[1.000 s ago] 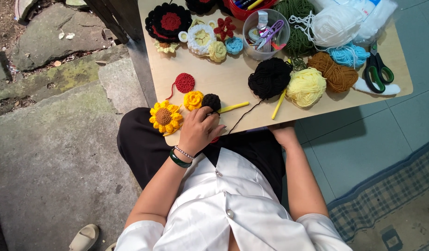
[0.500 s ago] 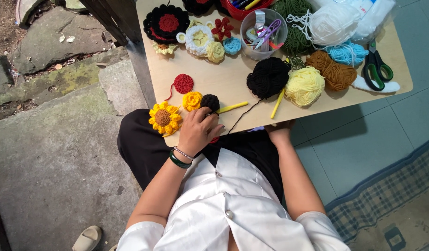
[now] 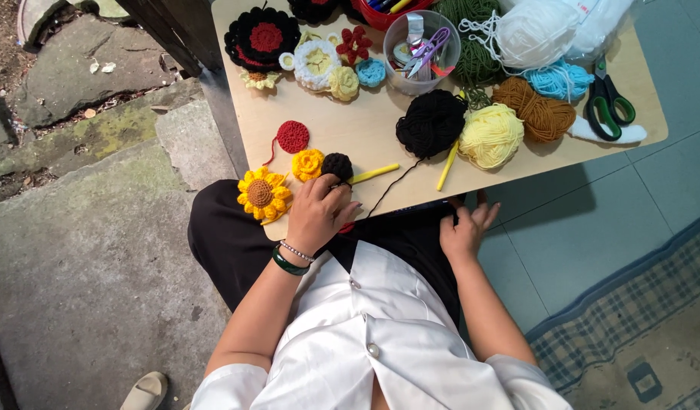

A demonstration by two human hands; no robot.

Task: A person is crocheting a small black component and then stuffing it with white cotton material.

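L hand point(image 3: 317, 215) curled loosely, fingertips on black crochet disc point(image 3: 337, 165) beside the sunflower point(image 3: 264, 194), seemingly pinning it; R hand point(image 3: 464, 231) open, empty, w/ fingers spread below table edge point(image 3: 471, 182).

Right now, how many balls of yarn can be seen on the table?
6, maybe more hidden: black ball at centre, pale yellow ball beside it, brown ball further right, light blue yarn, dark green yarn behind, white yarn at the far edge.
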